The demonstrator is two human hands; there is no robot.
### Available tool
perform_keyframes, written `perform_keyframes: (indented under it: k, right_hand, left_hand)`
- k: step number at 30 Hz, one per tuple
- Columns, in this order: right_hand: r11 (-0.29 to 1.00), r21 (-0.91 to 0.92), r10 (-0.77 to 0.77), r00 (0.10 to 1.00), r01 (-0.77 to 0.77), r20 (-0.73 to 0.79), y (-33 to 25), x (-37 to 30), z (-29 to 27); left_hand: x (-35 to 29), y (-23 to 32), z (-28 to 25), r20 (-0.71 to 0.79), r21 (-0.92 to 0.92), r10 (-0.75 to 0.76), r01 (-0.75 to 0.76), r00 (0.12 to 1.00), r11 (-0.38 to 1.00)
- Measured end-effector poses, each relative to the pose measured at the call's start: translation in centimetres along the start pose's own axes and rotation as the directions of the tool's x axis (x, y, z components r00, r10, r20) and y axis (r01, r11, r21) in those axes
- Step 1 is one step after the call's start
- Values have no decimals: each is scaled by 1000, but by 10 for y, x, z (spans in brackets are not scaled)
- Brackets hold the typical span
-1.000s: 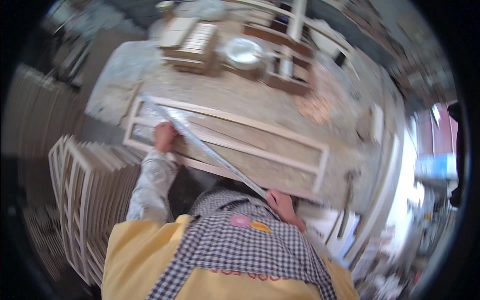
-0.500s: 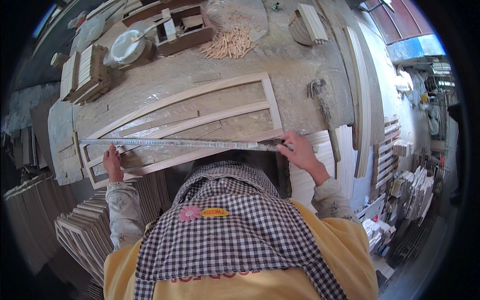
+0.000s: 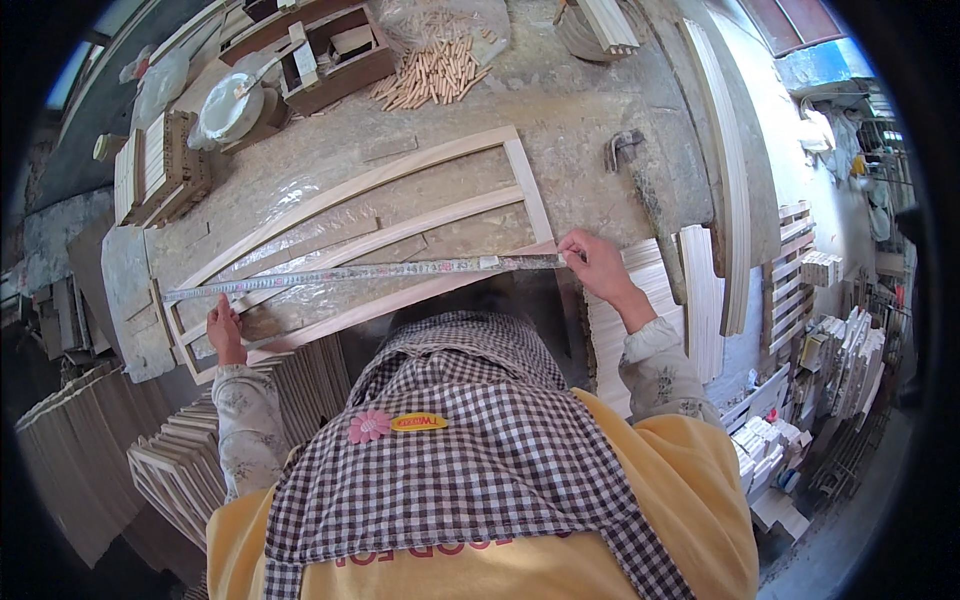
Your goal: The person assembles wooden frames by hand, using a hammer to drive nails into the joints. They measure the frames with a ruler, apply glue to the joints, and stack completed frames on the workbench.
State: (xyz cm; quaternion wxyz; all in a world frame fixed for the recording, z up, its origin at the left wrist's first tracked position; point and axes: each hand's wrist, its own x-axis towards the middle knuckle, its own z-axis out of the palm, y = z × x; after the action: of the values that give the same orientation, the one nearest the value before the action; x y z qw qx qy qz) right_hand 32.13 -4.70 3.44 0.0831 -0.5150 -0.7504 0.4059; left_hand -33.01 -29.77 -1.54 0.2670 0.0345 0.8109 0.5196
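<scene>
A wooden frame (image 3: 430, 214) with a curved top rail and an inner bar lies flat on the workbench. Across it stretches a long whitish measuring tape (image 3: 380, 270), darker toward its right end. My left hand (image 3: 227, 332) is closed near the tape's left end, thumb and fingertips gripping its lower edge. At the frame's lower right corner, my right hand (image 3: 600, 268) pinches the other end between thumb and fingers. The tape's far left tip rests by the frame's narrow left end.
A hammer (image 3: 648, 205) lies right of the frame. Wooden dowels (image 3: 432, 76) are heaped at the back, beside a wooden box (image 3: 345, 62) and a white bowl (image 3: 231, 108). Stacked wood pieces (image 3: 160, 168) stand at the back left. Long strips (image 3: 722, 180) lie along the right; frames (image 3: 180, 460) lean below left.
My right hand has risen away from me with its end of the tape, so the strip now slants up to the right. The left hand keeps its hold. The whole view has shifted slightly.
</scene>
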Motion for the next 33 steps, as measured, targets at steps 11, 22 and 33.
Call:
perform_keyframes:
  k: [11,22,33]
  right_hand:
    - [987,139,72,997,-76,33,11,-4,4]
    - [982,-13,-191,979,191,-72,19,-2,10]
    - [942,-219,-262,965,254,-11,-37,13,-58]
  left_hand:
    - [4,-5,-4,33,-8,26,-26,999,1000]
    - [-2,-14,-11,-15,26,-32,32,999,999]
    - [-66,17,-10,-277,-656,-236,-4,931,754]
